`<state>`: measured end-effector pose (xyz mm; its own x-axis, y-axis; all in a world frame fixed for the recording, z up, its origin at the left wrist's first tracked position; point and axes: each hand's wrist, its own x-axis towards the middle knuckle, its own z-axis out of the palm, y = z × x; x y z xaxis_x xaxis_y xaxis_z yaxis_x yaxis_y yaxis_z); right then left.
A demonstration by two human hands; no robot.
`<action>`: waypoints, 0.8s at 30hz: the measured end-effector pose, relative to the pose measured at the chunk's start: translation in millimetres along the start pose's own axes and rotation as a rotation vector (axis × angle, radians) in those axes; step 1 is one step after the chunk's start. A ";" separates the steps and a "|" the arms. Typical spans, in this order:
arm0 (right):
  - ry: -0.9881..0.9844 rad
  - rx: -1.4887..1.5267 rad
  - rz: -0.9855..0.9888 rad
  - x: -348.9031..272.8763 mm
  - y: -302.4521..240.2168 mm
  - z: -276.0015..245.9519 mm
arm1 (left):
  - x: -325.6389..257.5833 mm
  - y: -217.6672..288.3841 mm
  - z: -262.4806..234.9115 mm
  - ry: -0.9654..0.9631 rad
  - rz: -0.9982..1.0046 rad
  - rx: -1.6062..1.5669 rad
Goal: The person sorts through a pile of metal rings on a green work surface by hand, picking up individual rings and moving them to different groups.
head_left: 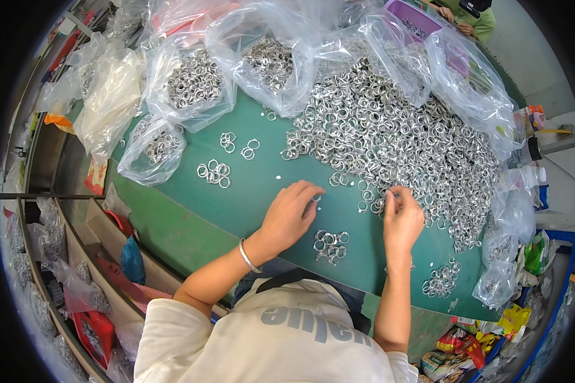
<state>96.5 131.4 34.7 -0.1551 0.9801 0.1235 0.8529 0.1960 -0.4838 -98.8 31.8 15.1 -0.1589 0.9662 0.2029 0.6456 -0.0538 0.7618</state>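
Note:
A large heap of silver metal rings (390,127) spreads over the green tabletop (255,198). My left hand (291,214), a bangle on its wrist, is over the table left of the heap, fingers curled and a ring (316,198) at the fingertips. At the heap's near edge my right hand (404,220) is closed, thumb and forefinger close together; what lies between them is too small to tell. Nearer me, between my forearms, lies a small group of rings (330,246). Another small group (441,278) is right of my right forearm. Several rings (214,173) lie farther left.
Clear plastic bags of rings (195,80) line the table's far side, with a smaller bag (153,150) at the left. A purple bin (415,19) stands at the far right, near another person's hands (457,19). Shelves with bags (89,236) flank the left; colourful packets (463,348) lie lower right.

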 end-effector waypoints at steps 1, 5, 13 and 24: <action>0.002 0.000 -0.078 -1.5 -4.2 3.8 | 0.7 0.7 0.5 -0.003 0.004 0.007; -0.066 -0.121 -0.272 -2.0 -17.0 23.6 | 2.7 5.1 0.8 -0.021 -0.009 0.016; -0.273 0.428 0.010 6.5 -7.5 20.7 | 1.7 6.2 -2.3 -0.026 -0.019 0.020; -0.398 1.484 0.415 15.9 11.4 13.0 | 0.5 4.2 0.5 -0.037 -0.031 0.002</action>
<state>97.2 149.6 19.9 -0.3636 0.8690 -0.3355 -0.3173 -0.4542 -0.8325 -95.7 32.1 18.1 -0.1512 0.9761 0.1563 0.6421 -0.0233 0.7663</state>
